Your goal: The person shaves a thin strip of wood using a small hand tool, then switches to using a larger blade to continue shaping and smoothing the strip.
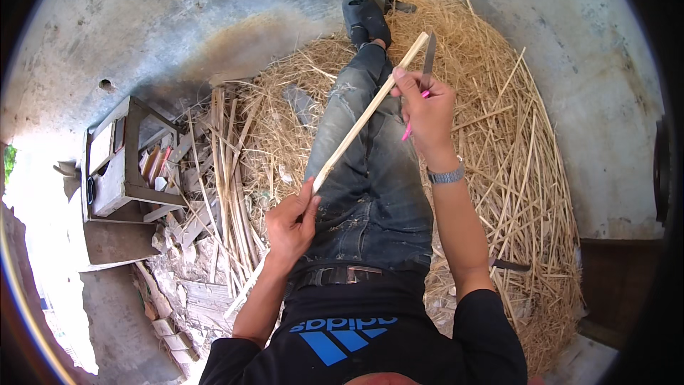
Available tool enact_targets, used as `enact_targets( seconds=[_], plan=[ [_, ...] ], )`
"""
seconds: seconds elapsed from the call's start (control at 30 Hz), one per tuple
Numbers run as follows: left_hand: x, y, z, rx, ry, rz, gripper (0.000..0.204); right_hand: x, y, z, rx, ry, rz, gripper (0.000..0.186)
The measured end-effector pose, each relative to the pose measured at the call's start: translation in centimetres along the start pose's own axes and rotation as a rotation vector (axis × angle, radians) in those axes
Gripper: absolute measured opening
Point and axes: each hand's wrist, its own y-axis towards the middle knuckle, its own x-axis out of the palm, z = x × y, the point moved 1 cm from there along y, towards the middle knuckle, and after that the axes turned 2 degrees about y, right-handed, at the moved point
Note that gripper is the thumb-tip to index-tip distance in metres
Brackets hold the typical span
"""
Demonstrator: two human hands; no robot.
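A wide heap of straw-like shavings (513, 171) is spread over the concrete floor (178, 21), with a small wooden stool (121, 164) tipped on its side to the left. A long bamboo strip (363, 117) is laid slantwise over the jeans-clad leg (370, 171). Its lower part is gripped by the left hand (291, 224), while the right hand (426, 110) is closed around a pink-handled knife (425, 71) held against the strip's upper end.
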Motion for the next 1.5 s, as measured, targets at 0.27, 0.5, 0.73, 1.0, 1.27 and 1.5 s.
enact_targets(
  seconds=[0.27,0.5,0.73,1.0,1.27,1.5],
  plan=[
    [-0.5,-1.1,-1.0,-0.079,-0.077,0.034,0.031,-1.1,2.1,-0.1,-0.026,0.081,0.137,0.029],
    [-1.5,-1.3,-1.0,-0.178,-0.019,-0.034,0.023,-0.9,1.5,-0.3,-0.057,-0.059,0.064,0.027],
    [-1.8,-0.2,-0.5,-0.237,-0.004,-0.084,0.013,-0.9,0.0,-0.5,-0.194,-0.462,-0.072,0.03],
    [-1.0,-0.3,-0.9,-0.113,0.115,-0.086,0.013,1.6,-5.8,2.5,-0.416,-0.995,-0.181,0.028],
    [-0.6,-0.8,-1.2,-0.113,0.127,-0.1,0.012,-0.8,-1.2,3.4,-0.371,-1.022,0.024,0.025],
    [-0.1,-0.1,-2.1,-0.131,0.14,-0.073,0.012,2.3,-7.5,5.7,-0.467,-0.822,-0.412,0.02]
  ],
)
